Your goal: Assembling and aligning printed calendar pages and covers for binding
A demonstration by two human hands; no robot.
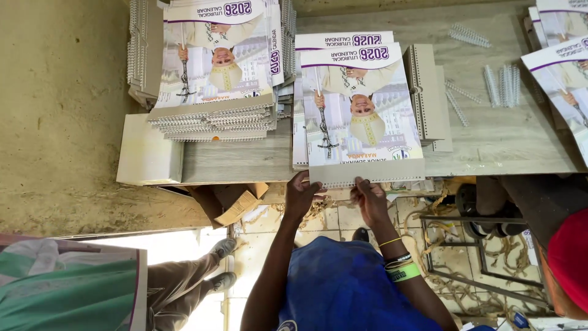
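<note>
- Left hand (pixel 301 195) and right hand (pixel 369 199) reaching forward, fingers pinching wire-bound edge of calendar (pixel 361 116).
- Calendar flat at near edge of wooden table (pixel 508 141), beside bound stack (pixel 214 92).

Printed calendars in stacks, one cardboard box below the table

A white-and-purple calendar cover (pixel 362 110) lies at the table's near edge; a taller spiral-bound stack of the same covers (pixel 215 58) sits beside it, more covers (pixel 566 67) lie at the far side, and a torn brown cardboard box (pixel 236 202) sits under the table edge.
</note>
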